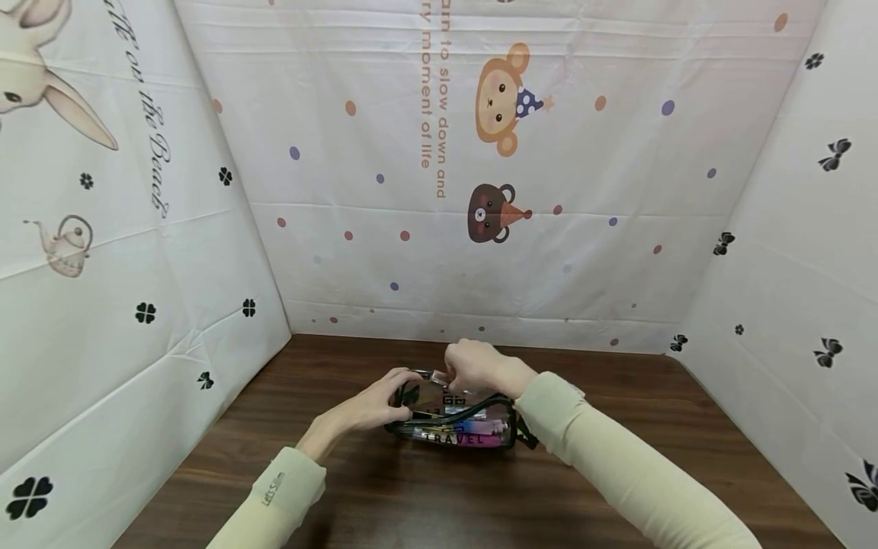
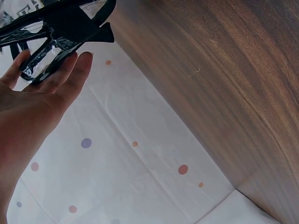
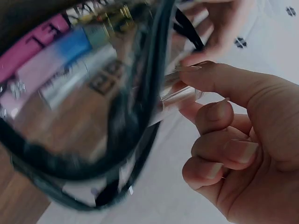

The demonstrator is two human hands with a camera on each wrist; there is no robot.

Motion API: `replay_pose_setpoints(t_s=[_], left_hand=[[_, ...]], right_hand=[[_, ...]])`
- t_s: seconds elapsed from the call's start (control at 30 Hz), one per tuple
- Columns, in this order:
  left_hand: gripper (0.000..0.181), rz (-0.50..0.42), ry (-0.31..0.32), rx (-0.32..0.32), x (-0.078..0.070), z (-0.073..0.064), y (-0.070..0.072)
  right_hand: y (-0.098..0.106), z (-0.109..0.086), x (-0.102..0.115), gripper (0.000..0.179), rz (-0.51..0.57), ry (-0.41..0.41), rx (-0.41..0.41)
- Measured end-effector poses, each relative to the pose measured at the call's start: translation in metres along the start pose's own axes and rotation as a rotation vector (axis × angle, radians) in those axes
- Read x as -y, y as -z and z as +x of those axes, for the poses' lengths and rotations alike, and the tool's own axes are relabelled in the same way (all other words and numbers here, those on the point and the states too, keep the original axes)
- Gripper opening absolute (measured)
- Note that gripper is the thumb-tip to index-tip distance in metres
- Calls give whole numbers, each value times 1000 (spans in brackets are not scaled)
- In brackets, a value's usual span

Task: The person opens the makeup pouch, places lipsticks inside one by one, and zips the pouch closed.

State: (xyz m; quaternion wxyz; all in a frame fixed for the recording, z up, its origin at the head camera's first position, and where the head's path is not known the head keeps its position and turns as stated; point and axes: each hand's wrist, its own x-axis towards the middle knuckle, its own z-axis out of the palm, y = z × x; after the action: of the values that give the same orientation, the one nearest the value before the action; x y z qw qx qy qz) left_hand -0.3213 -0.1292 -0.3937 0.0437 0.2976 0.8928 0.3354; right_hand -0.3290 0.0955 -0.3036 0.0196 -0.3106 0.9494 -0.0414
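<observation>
A clear travel pouch [image 1: 432, 422] with black trim lies on the table, its top gaping. My left hand [image 1: 373, 400] holds the pouch's left end, thumb at the front and fingers at the back edge; the left wrist view shows the fingers at its black trim [image 2: 60, 58]. At the opening, my right hand [image 1: 480, 366] pinches a small shiny, clear-to-silvery tube [image 3: 180, 99] between thumb and forefinger. Part of that tube is behind the pouch's rim in the right wrist view. Inside the pouch lie a pink tube [image 3: 35, 44], a pink-to-blue tube [image 3: 56, 65] and a silvery tube [image 3: 77, 77].
The dark wooden table [image 1: 357, 496] stretches around the pouch. White printed cloth stands behind it as a back wall [image 1: 411, 267], with a left wall [image 1: 171, 328] and a right wall [image 1: 768, 305] on either side.
</observation>
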Motion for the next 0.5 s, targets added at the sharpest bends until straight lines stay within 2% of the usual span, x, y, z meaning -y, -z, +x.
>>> replay_pose_setpoints(t_s=[0.23, 0.5], left_hand=[[58, -8, -7, -14, -1, 0, -1], [58, 13, -4, -10, 0, -1, 0]], right_hand=[[-20, 7, 10, 21, -101, 11, -1], [-29, 9, 11, 26, -116, 14, -12]])
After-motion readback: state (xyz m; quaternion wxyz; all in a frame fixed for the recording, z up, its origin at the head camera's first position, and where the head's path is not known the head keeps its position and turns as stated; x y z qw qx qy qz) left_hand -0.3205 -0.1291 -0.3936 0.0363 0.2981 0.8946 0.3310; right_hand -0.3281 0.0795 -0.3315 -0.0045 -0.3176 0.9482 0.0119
